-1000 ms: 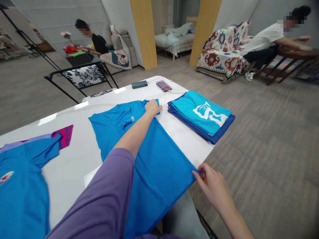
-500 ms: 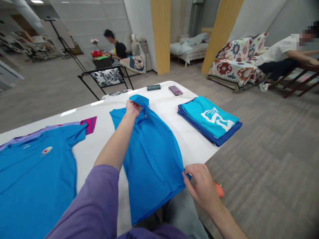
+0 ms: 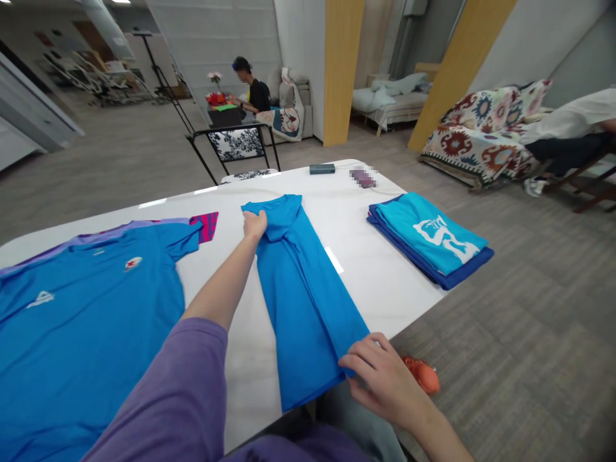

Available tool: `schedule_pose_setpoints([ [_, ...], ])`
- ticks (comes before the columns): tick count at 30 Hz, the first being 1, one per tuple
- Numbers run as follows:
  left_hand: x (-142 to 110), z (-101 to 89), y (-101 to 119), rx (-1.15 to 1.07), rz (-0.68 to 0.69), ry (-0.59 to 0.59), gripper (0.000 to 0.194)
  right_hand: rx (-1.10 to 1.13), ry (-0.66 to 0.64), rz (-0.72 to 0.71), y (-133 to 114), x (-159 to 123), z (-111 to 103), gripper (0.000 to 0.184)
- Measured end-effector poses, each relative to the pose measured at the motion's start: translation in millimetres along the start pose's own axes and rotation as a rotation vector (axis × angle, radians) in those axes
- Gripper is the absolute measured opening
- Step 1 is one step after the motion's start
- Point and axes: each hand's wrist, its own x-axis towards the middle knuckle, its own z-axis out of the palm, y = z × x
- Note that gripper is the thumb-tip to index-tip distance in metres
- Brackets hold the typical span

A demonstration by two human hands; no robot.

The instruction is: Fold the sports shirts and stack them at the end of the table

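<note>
A blue T-shirt point(image 3: 308, 289) lies lengthwise in front of me, folded into a narrow strip with its far end doubled over. My left hand point(image 3: 255, 223) grips the far left part of that shirt, thumb on top and the other fingers mostly hidden. At the near right corner, my right hand point(image 3: 378, 378) pinches the hem, which reaches the table's front edge. To the left, another blue T-shirt point(image 3: 96, 321) is spread flat with small white prints on its chest. Under its far side, purple and pink-patterned cloth shows.
A stack of folded shirts point(image 3: 430, 234) sits on the right of the white table point(image 3: 385, 301). A dark box-shaped device point(image 3: 322, 169) and a blurred purple object point(image 3: 363, 177) lie near the far edge. Beyond stand a chair point(image 3: 235, 144) and two seated people. An orange object point(image 3: 421, 374) is below the right edge.
The right side of the shirt has been brought left across it, making it narrower and flatter. My left hand has lowered the raised far end. The view has turned slightly left.
</note>
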Motion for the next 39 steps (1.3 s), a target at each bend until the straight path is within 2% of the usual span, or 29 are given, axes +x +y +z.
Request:
schedule_pose_setpoints([
  [2, 5, 1.2, -1, 0.072, 0.059, 0.081, 0.066, 0.074, -0.035, 0.033, 4, 6, -9, 0.032],
  [4, 15, 8.7, 6, 0.170, 0.172, 0.105, 0.062, 0.101, -0.003, 0.077, 15, 18, -13, 0.030],
  [7, 40, 33.3, 29, 0.305, 0.314, -0.042, 0.051, 0.091, 0.073, 0.132, 44, 42, -6, 0.020],
  [9, 59, 56.7, 48, 0.321, 0.329, -0.144, 0.054, 0.101, 0.077, 0.142, 68, 60, 4, 0.014],
  [12, 85, 94.5, 69, 0.319, 0.328, -0.200, 0.056, 0.161, 0.057, 0.154, 98, 78, 19, 0.010],
  [15, 103, 125.0, 75, 0.337, 0.315, -0.237, 0.046, 0.187, 0.022, 0.171, 114, 85, 27, 0.016],
  [17, 113, 136.9, 73, 0.341, 0.296, -0.245, 0.038, 0.170, -0.001, 0.177, 117, 85, 28, 0.020],
  [20, 129, 140.9, 66, 0.328, 0.243, -0.230, 0.037, 0.150, -0.021, 0.195, 116, 86, 28, 0.023],
  [24, 146, 130.7, 56, 0.322, 0.183, -0.191, 0.039, 0.131, -0.035, 0.202, 117, 89, 28, 0.026],
  [28, 147, 120.9, 46, 0.326, 0.192, -0.186, 0.036, 0.118, -0.036, 0.198, 118, 89, 29, 0.028],
  [31, 140, 115.7, 43, 0.321, 0.214, -0.190, 0.045, 0.120, -0.040, 0.208, 115, 89, 28, 0.028],
  [35, 135, 115.6, 53, 0.329, 0.225, -0.249, 0.064, 0.092, -0.047, 0.229, 109, 90, 27, 0.028],
  [39, 138, 134.2, 75, 0.380, 0.247, -0.242, 0.060, 0.081, -0.036, 0.250, 108, 89, 28, 0.030],
])
